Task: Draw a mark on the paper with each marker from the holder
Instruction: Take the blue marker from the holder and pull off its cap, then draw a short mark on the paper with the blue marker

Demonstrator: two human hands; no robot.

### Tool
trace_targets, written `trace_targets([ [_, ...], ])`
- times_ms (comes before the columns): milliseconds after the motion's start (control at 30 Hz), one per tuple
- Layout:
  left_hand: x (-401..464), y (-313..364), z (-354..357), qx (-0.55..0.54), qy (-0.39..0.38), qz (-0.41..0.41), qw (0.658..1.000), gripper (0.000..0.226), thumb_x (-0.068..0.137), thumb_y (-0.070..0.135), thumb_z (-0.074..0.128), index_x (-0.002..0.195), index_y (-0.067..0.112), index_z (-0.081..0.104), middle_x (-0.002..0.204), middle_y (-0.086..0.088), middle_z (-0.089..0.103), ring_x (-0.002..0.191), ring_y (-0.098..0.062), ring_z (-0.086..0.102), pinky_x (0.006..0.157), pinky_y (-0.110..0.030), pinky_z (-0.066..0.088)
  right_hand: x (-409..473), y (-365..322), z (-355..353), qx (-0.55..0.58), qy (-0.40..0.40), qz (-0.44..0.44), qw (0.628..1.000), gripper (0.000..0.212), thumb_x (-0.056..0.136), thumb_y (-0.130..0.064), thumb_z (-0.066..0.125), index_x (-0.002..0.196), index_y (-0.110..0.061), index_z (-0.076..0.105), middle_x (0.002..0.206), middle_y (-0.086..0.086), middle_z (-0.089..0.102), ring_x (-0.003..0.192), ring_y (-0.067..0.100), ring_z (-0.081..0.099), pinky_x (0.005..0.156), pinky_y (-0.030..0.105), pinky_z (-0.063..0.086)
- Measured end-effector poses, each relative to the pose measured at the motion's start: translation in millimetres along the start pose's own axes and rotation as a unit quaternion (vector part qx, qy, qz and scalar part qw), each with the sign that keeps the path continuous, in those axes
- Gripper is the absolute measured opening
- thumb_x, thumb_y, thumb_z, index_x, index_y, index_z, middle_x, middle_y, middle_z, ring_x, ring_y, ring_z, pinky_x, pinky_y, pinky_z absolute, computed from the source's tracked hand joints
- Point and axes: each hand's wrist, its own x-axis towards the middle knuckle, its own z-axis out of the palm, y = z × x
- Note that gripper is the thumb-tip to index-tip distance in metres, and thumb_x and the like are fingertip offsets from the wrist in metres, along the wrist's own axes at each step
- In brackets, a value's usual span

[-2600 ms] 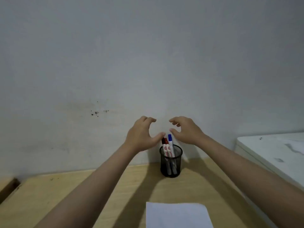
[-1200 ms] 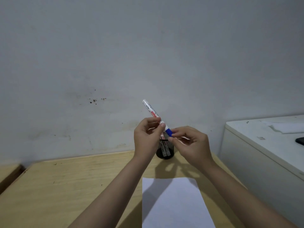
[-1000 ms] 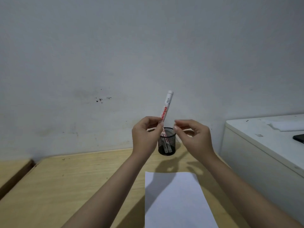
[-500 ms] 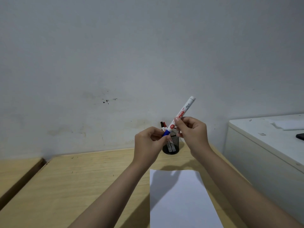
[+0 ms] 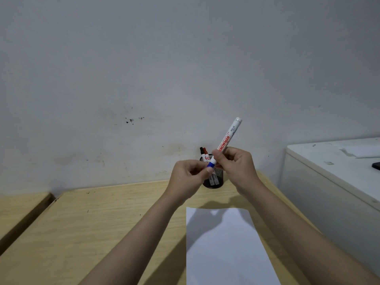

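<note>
both hands were up in front of the person, over the far end of the wooden desk (image 5: 107, 219). the right hand (image 5: 236, 167) was closed around the barrel of a white marker (image 5: 227, 138) with red lettering, tilted so its back end pointed up and to the right against the grey wall (image 5: 185, 68). the left hand (image 5: 188, 177) had its thumb and fingertips pinched on the blue cap (image 5: 210, 164) at the marker's lower end. couldn't really tell whether the cap was seated or already loose, the fingers hid that joint.

right behind the hands sat the black mesh holder (image 5: 213, 182), near the wall, with two more markers in it: a black-capped one (image 5: 201, 152) and a red-capped one (image 5: 205, 153), both upright-ish with caps sticking out above the rim.

the white sheet of paper (image 5: 224, 247) was lying flat on the desk nearer the person, below the hands and a bit right of centre, with shadows of the hands falling on its top edge. no marks on it that i could see.

off to the right was a white cabinet (image 5: 329, 182) standing beside the desk, with a dark object (image 5: 376, 166) at the edge of view on top.
</note>
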Motion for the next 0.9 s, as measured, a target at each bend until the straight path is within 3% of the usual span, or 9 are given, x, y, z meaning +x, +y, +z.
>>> trace_targets([
  [133,0.9,-5.0,-9.5,-0.069,-0.063,-0.066,0.993,0.016,0.087,0.006,0.06,0.078,0.012,0.071,0.065,0.002,0.067,0.061,-0.007,0.061,0.069,-0.026,0.052,5.1,-3.2,-4.7,0.043,-0.018,-0.002,0.999,0.014,0.088,-0.011,0.061,0.078,-0.006,0.07,0.065,-0.001,0.072,0.066,0.014,0.067,0.075,0.03,0.058],
  [233,0.4,-15.8,-16.5,-0.072,-0.077,-0.104,0.989,0.014,0.087,0.006,0.061,0.078,0.012,0.07,0.065,0.005,0.065,0.064,-0.007,0.06,0.07,-0.027,0.052,13.3,-5.5,-13.0,0.11,0.016,0.023,0.994,0.013,0.089,-0.011,0.059,0.081,-0.01,0.069,0.069,-0.002,0.072,0.068,0.011,0.068,0.072,0.023,0.058],
  [333,4.3,-33.0,-28.3,-0.003,-0.008,-0.113,0.994,0.004,0.08,0.009,0.07,0.08,0.013,0.071,0.071,0.001,0.064,0.067,-0.01,0.059,0.07,-0.028,0.051,17.3,-3.1,-23.9,0.116,0.049,0.021,0.992,0.013,0.09,-0.014,0.06,0.08,-0.01,0.067,0.063,-0.004,0.072,0.065,0.007,0.068,0.065,0.02,0.056],
  [400,7.9,-52.3,-37.8,0.065,0.045,-0.113,0.99,0.009,0.073,0.01,0.076,0.081,0.01,0.071,0.073,-0.004,0.064,0.067,-0.014,0.058,0.067,-0.027,0.048,12.5,2.8,-28.4,0.094,0.056,0.028,0.994,0.014,0.088,-0.016,0.063,0.077,-0.01,0.066,0.061,-0.005,0.071,0.064,0.007,0.067,0.063,0.019,0.056],
  [533,15.5,-93.4,-48.6,0.207,0.073,-0.133,0.966,0.008,0.073,0.007,0.075,0.077,0.01,0.068,0.074,-0.004,0.065,0.071,-0.019,0.059,0.058,-0.021,0.042,1.0,24.5,-29.2,0.052,0.057,0.063,0.995,0.014,0.085,-0.017,0.067,0.073,-0.012,0.069,0.059,-0.006,0.07,0.059,0.006,0.062,0.06,0.019,0.057],
  [733,27.6,-122.2,-49.6,0.359,0.003,-0.129,0.924,0.02,0.078,0.001,0.059,0.093,0.003,0.072,0.099,-0.013,0.071,0.084,-0.019,0.06,0.073,-0.025,0.044,-12.2,46.9,-30.7,0.015,0.044,0.098,0.994,0.011,0.084,-0.015,0.068,0.082,-0.004,0.07,0.067,0.002,0.07,0.059,0.005,0.063,0.062,0.021,0.057],
  [900,42.5,-123.3,-45.4,0.382,-0.044,-0.135,0.913,0.021,0.079,0.007,0.06,0.099,0.004,0.067,0.089,-0.01,0.065,0.079,-0.018,0.055,0.069,-0.025,0.042,-16.0,57.4,-29.2,-0.007,0.028,0.123,0.992,0.007,0.083,-0.014,0.069,0.081,-0.008,0.071,0.071,0.005,0.07,0.062,0.008,0.063,0.063,0.023,0.056],
])
